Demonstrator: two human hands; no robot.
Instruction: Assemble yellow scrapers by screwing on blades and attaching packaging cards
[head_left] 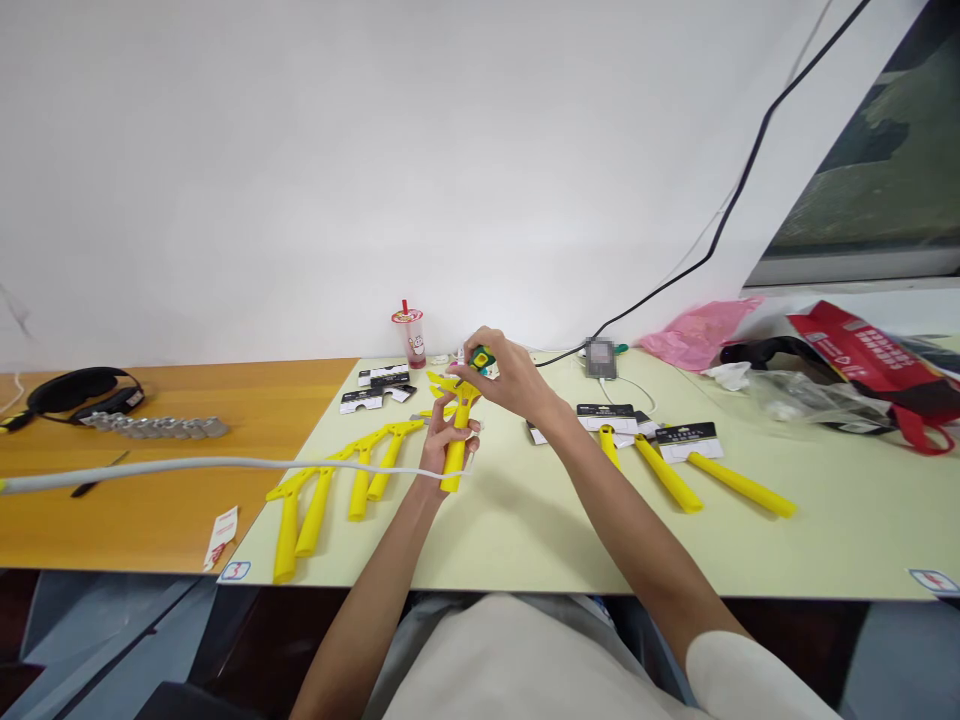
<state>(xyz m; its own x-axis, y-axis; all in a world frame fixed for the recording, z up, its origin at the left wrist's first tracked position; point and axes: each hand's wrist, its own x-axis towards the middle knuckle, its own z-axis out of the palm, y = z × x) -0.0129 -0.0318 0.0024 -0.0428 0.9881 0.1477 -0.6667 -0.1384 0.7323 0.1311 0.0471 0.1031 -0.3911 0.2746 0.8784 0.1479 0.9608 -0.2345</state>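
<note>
My left hand [435, 445] is wrapped round a yellow plastic T-shaped handle [454, 462], like that of a squeegee, with its grip pointing down toward me. Above its head, my right hand [517, 375] is closed on a green-and-yellow screwdriver [481, 357]. The screwdriver's tip meets the top of the handle, though fingers partly hide the contact. To the left, several similar yellow handles [319, 505] lie in a slanting row on the table. On the right are yellow handles [671, 478] with black-and-white cards [688, 440] at their far ends.
More cards [364, 398] lie at the back left, near a drink cup with a red straw [415, 345]. A small device [600, 358] with cables stands by the wall. Bags [877, 370] crowd the right. A white cable [225, 465] crosses in front, and headphones [82, 390] lie left.
</note>
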